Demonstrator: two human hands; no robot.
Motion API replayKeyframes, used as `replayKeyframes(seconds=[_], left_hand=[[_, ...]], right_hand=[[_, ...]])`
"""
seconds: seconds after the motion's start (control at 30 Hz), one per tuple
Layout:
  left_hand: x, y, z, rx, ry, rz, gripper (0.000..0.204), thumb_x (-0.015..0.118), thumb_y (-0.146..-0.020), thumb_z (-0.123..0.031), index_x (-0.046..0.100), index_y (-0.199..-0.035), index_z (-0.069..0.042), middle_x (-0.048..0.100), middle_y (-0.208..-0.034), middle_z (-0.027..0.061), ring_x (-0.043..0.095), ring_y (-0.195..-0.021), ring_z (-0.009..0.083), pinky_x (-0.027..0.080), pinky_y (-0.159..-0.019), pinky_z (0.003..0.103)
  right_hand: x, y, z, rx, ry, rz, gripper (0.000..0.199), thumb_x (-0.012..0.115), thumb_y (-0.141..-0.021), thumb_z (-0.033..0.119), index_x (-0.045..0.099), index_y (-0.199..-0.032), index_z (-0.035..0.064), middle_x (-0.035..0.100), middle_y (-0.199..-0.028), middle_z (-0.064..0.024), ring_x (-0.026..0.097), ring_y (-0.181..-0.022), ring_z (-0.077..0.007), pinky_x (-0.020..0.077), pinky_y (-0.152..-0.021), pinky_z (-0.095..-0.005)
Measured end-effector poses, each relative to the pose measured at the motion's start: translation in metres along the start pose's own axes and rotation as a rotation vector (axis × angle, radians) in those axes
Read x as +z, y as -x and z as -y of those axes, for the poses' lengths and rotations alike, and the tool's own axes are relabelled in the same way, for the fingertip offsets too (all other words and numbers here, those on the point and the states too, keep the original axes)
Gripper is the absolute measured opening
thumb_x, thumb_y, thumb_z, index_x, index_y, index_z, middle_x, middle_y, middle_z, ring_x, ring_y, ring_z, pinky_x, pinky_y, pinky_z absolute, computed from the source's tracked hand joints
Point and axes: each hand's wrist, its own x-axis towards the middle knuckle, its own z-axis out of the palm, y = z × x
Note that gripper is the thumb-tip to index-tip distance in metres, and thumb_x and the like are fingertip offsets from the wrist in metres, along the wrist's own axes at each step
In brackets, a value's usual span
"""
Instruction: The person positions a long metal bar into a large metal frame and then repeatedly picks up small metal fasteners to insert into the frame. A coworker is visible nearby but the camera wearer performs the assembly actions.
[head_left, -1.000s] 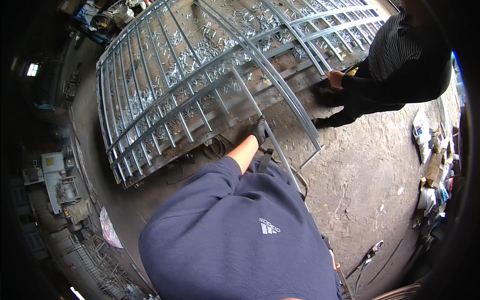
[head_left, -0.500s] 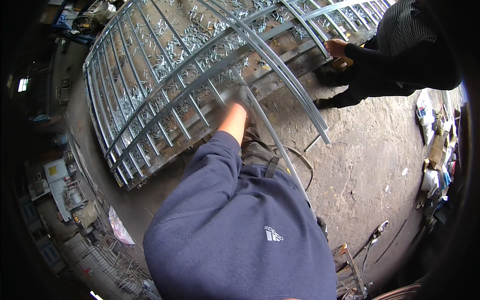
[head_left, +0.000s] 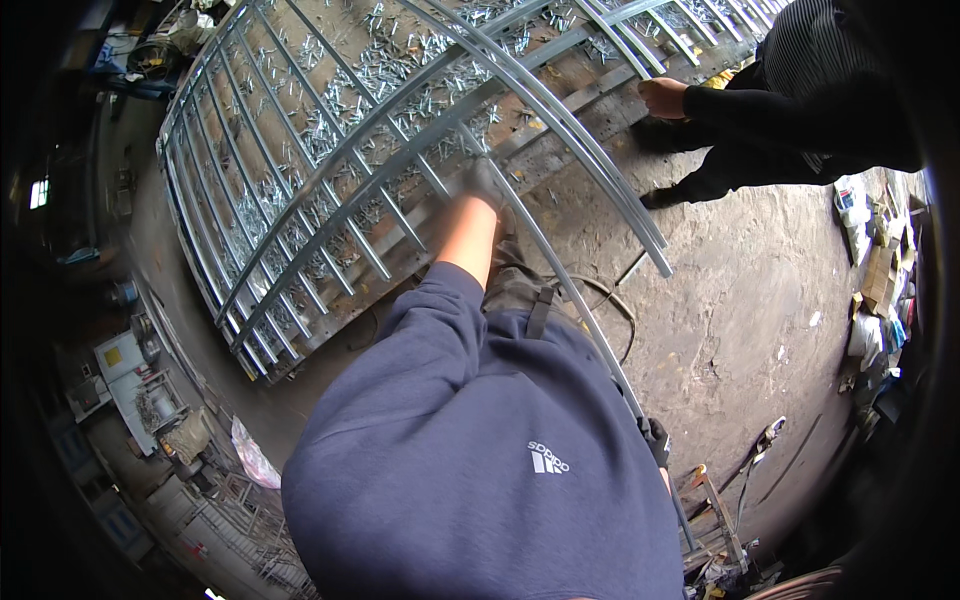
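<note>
Head view, nearest first: a dark blue sweatshirt [head_left: 480,480] fills the lower middle; at its right edge the right hand [head_left: 655,440], in a dark glove, is closed round the near end of a long curved metal bar [head_left: 560,280]; the bar runs up and away from there toward the frame; the left hand [head_left: 487,185], gloved and at the end of a bare forearm, reaches out and rests on the far part of that bar where it meets the frame, but whether its fingers are curled round it I cannot tell; beyond lies the large grey metal gate frame [head_left: 330,190], flat on the concrete floor [head_left: 740,300], with rows of straight bars and a curved top rail; a second person in dark clothes [head_left: 800,110] bends at the frame's far right corner, one hand [head_left: 662,97] on its edge. Compared with a second ago, the left arm has stretched further up the bar and the frame sits closer and larger in view, so the person seems to have leaned in; my reading is that the bar is being set against the frame.
</note>
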Motion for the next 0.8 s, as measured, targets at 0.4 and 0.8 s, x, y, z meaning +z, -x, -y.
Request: replayKeyframes(seconds=[0.4,0.8], left_hand=[[-0.038,0.087,0.022,-0.15,-0.4,0.204,0.021,0.053,-0.101,-0.026,0.061,-0.118,-0.016,0.068,-0.115,0.0046,0.065,-0.105,0.0213,0.055,-0.088,0.041],[-0.062,0.13,0.078,-0.358,-0.413,0.081,0.033,0.051,-0.101,-0.033,0.06,-0.122,-0.009,0.069,-0.11,0.0069,0.066,-0.101,0.0225,0.053,-0.085,0.038]], right_hand=[[0.1,-0.127,-0.081,0.315,-0.378,0.268,0.033,0.065,-0.098,0.042,0.067,-0.091,0.0094,0.048,-0.064,0.0056,0.042,-0.056,-0.0065,0.0346,-0.051,-0.0269],[0.131,-0.164,0.012,0.212,-0.152,0.289,0.044,0.058,-0.099,0.047,0.072,-0.096,0.0052,0.066,-0.08,-0.0134,0.061,-0.074,-0.0246,0.0476,-0.072,-0.038]])
